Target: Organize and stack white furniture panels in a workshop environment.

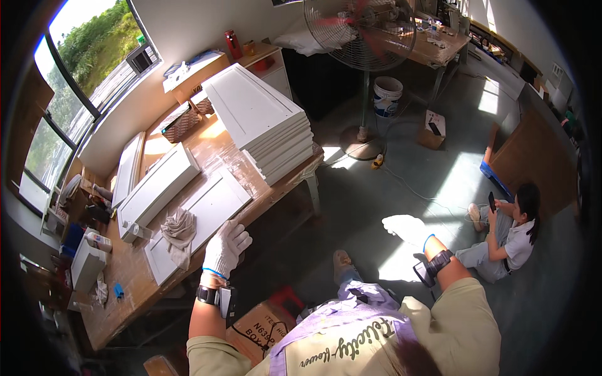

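My left hand (227,249), in a white knit glove, is at the table's near edge beside a flat white panel (216,202). Its fingers are loosely bent and somewhat apart, with nothing visible in them. A crumpled grey-beige rag (179,233) lies on that panel, left of the hand. Out over the floor on the right, my right hand (406,230), gloved the same way, is held away from the table. Its fingers point left, stretched out and holding nothing. Beyond the left hand rises a stack of white panels (254,106) with recessed faces.
The wooden table (122,313) also bears a long white box-like piece (160,188), a clear cup and a wicker basket (180,124). A standing fan (360,31) and a white bucket (387,97) are farther off. A person (511,232) sits low at right with a phone. Cartons (260,329) stand below me.
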